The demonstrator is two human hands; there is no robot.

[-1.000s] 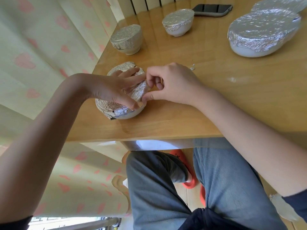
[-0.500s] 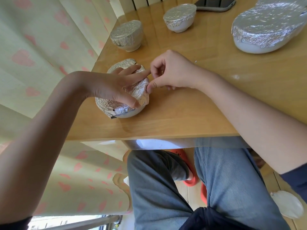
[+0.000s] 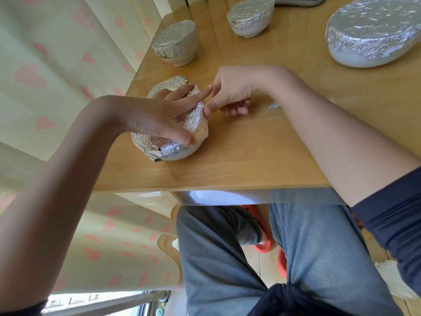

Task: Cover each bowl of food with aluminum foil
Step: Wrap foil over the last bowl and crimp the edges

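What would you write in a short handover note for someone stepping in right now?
Left hand rests spread on the near bowl, holding the foil down. Right hand pinches the foil edge at the bowl's right side.
Done: two small bowls and the big dish are covered.
Left: press the foil down around the near bowl's rim; its front edge looks loose.

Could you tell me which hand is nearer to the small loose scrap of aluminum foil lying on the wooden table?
Right. The right hand has its curled fingers just beside the small scrap of aluminum foil; the left hand rests on the foil-covered white bowl, farther away.
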